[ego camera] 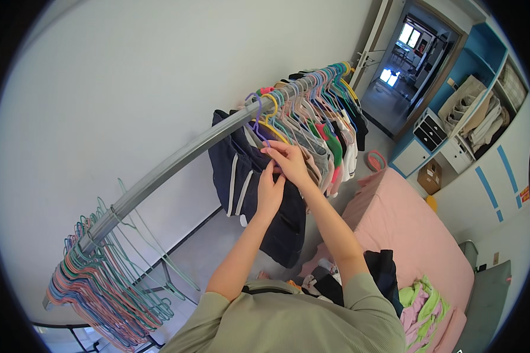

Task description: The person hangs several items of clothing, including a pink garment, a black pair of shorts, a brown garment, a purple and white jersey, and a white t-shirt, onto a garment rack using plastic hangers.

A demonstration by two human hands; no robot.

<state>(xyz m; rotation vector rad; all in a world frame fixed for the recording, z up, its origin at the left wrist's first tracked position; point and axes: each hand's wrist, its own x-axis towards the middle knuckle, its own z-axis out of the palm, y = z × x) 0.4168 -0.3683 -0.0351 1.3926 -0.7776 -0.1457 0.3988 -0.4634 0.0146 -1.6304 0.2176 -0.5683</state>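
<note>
A purple hanger (258,120) is hooked over a grey metal rail, and a navy garment (240,178) with white stripes, likely shorts or trousers, hangs at it. My right hand (290,163) pinches the hanger just below its neck. Directly beneath, my left hand (270,189) holds the garment's top edge with thumb and fingers together. The two hands nearly touch, and they hide part of the hanger and the waistband. A yellow hanger (271,105) sits close behind the purple one on the rail.
The rail (181,161) slants across the view. Many hung clothes (331,137) crowd its far end; bare pastel hangers (110,278) bunch at the near end. A pink-covered bed (415,212) at right bears a lime-and-pink cloth (422,309) and dark clothing (384,273).
</note>
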